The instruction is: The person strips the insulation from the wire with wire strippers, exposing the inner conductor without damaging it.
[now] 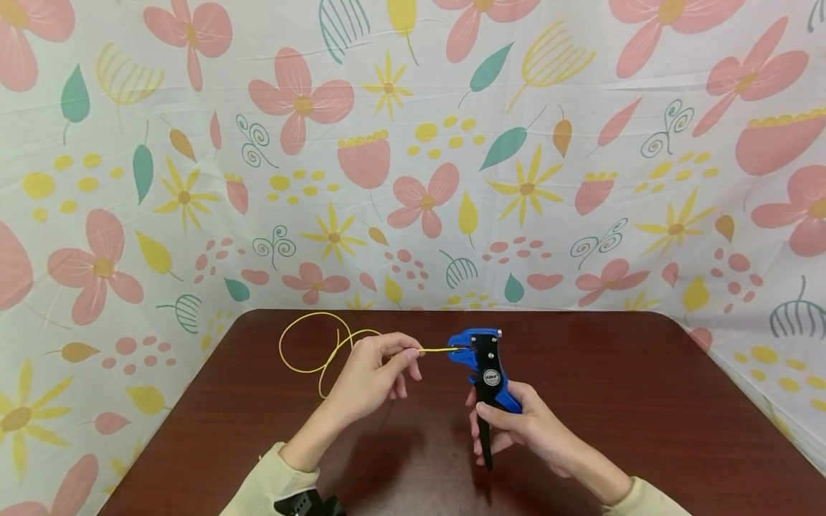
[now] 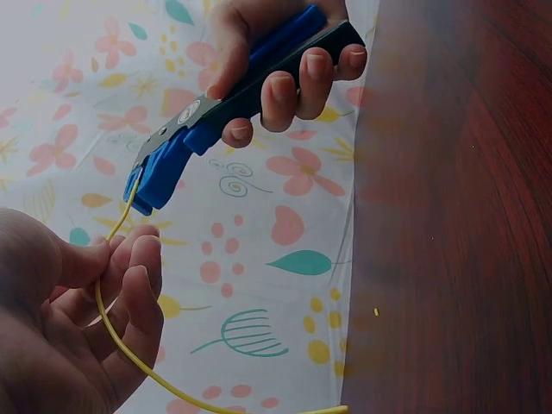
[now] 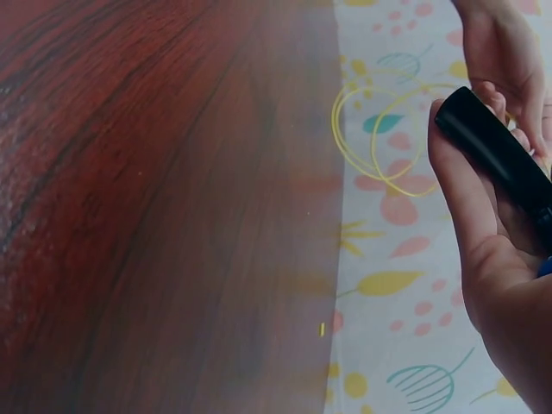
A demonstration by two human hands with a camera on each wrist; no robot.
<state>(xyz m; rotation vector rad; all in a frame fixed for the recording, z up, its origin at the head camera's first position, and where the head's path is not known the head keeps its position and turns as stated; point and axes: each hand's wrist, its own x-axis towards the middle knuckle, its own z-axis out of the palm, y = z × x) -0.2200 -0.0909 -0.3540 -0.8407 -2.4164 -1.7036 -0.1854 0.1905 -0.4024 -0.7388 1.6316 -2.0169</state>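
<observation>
My left hand (image 1: pixel 371 376) pinches a thin yellow wire (image 1: pixel 435 350) between thumb and forefinger. From the fingertips the wire runs straight right, its end inside the blue jaws of a wire stripper (image 1: pixel 485 358). My right hand (image 1: pixel 538 426) grips the tool's blue and black handles, holding it upright with the head at the top. In the left wrist view, the wire (image 2: pixel 129 349) passes behind the thumb and droops in a curve below the hand. The right wrist view shows a black handle (image 3: pixel 496 142) in the curled right fingers, the tool's head out of frame.
Loose loops of the wire (image 1: pixel 281 344) hang left of the left hand. A tiny yellow piece (image 2: pixel 376 311) lies on the dark red-brown wooden table (image 1: pixel 613 401). Behind the table's far edge stands a flower-printed cloth (image 1: pixel 413 93). A black device (image 1: pixel 308 503) sits at the left wrist.
</observation>
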